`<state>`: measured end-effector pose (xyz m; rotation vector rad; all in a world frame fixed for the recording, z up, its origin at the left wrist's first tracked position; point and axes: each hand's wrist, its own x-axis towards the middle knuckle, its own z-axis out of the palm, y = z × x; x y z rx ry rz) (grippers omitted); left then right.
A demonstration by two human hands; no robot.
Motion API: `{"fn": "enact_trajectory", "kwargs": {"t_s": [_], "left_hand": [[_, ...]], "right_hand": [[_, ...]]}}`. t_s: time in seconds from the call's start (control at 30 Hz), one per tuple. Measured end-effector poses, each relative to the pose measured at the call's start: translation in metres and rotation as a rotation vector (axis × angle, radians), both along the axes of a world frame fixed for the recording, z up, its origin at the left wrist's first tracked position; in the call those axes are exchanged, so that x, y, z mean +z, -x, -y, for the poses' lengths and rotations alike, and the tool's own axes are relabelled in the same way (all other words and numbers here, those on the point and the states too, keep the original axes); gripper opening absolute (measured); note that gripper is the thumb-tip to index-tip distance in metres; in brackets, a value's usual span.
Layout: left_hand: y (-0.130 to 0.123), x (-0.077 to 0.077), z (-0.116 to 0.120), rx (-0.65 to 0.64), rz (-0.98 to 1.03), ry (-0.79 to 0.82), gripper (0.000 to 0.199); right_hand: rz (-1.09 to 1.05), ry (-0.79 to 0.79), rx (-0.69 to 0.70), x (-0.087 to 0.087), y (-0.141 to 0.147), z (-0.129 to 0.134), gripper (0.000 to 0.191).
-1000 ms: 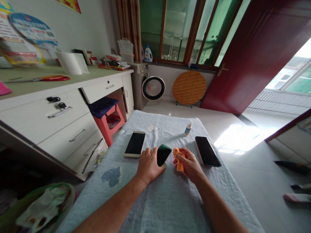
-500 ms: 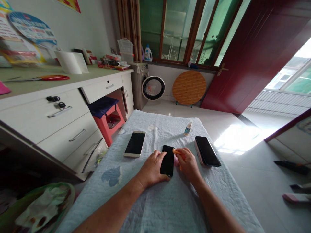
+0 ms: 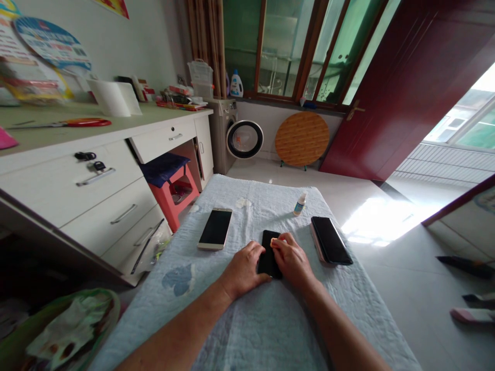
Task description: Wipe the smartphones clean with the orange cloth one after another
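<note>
A black smartphone (image 3: pixel 266 264) lies flat on the cloth-covered table, between my two hands. My left hand (image 3: pixel 244 269) grips it along its left edge, thumb at the near end and fingers at the side. My right hand (image 3: pixel 293 260) is closed on a small orange cloth (image 3: pixel 273 242), which presses on the upper part of the screen. Most of the cloth is hidden by the fingers. To the left lies a white-framed smartphone (image 3: pixel 215 229). On the right, a black-screened phone (image 3: pixel 331 240) rests on something pink. A small spray bottle (image 3: pixel 299 204) stands upright beyond my right hand.
A pale blue quilted cloth (image 3: pixel 255 196) covers the table. At left is a white desk (image 3: pixel 162 136) with scissors (image 3: pixel 85 123) and a paper roll (image 3: pixel 116 99) on top. A red stool (image 3: pixel 176 193) stands beside it. A green basket (image 3: pixel 110 319) sits low at left.
My right hand has moved left from beside the phone's right edge onto its screen, bringing the orange cloth with it. The left hand keeps its grip; the phone is turned slightly.
</note>
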<state>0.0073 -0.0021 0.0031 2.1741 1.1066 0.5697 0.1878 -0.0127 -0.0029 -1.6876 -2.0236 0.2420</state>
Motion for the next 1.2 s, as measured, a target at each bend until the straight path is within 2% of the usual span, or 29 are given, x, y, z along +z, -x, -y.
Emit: {"fn": "enact_trajectory", "kwargs": {"t_s": [0.2,0.4,0.5,0.67,0.83,1.03,1.2], "left_hand": [[-0.002,-0.002,0.001,-0.009,-0.032,-0.065,0.05],[-0.003,-0.008,0.002,-0.003,-0.099,-0.119,0.062],[-0.003,-0.005,0.002,-0.015,-0.144,-0.145,0.06],[-0.001,0.003,0.004,-0.058,-0.194,-0.187,0.061],[0.0,0.005,0.006,-0.069,-0.202,-0.209,0.058],[-0.001,0.005,0.007,-0.08,-0.233,-0.23,0.058],[-0.001,0.002,0.006,-0.075,-0.24,-0.224,0.06]], "right_hand": [[0.0,0.081,0.072,0.012,0.002,0.007,0.025],[-0.135,0.161,0.289,0.019,-0.004,0.014,0.022],[-0.169,0.175,0.326,0.017,-0.007,0.014,0.023],[-0.107,0.068,0.185,0.005,-0.009,0.002,0.023],[-0.034,-0.035,0.074,-0.008,-0.008,-0.015,0.027],[0.131,0.013,0.017,-0.011,-0.008,-0.02,0.025],[0.181,0.01,-0.01,-0.008,-0.007,-0.02,0.024]]}}
